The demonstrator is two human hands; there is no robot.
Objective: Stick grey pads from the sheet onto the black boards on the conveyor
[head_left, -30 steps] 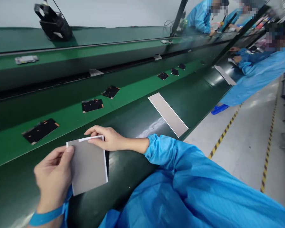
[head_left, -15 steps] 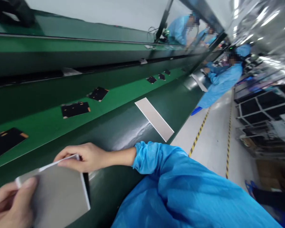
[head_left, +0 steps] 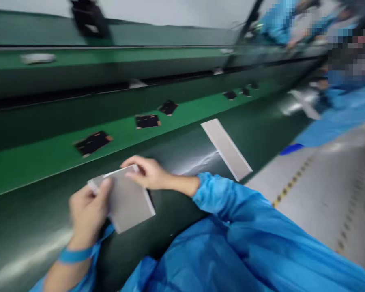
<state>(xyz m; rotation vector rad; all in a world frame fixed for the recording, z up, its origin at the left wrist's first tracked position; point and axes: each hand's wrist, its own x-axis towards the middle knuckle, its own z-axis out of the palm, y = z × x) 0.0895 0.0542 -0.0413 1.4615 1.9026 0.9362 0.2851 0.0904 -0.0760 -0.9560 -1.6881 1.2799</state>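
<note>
My left hand (head_left: 89,207) grips the left edge of a flat grey panel with white edges (head_left: 129,202), thumb on top. On the panel's far right corner, my right hand (head_left: 147,172) pinches between thumb and fingers. The panel is held tilted over the dark green bench surface (head_left: 176,162), and a dark strip shows under its right edge. What lies beneath it is hidden. A long pale strip-shaped panel with white edges (head_left: 226,148) rests on the bench to the right of my hands. A blue band (head_left: 76,254) circles my left wrist.
Several black flat parts with copper-coloured ends, one a black part (head_left: 94,142), lie along the bright green strip (head_left: 121,140) beyond my hands. A black object (head_left: 89,18) stands on the upper ledge. At right, co-workers in blue (head_left: 349,105) are beside the line, blurred.
The view has swung left, so bench and parts appear further right. My hands still hold the panel, now higher and further right in view. My left wrist and its blue band have come into sight.
</note>
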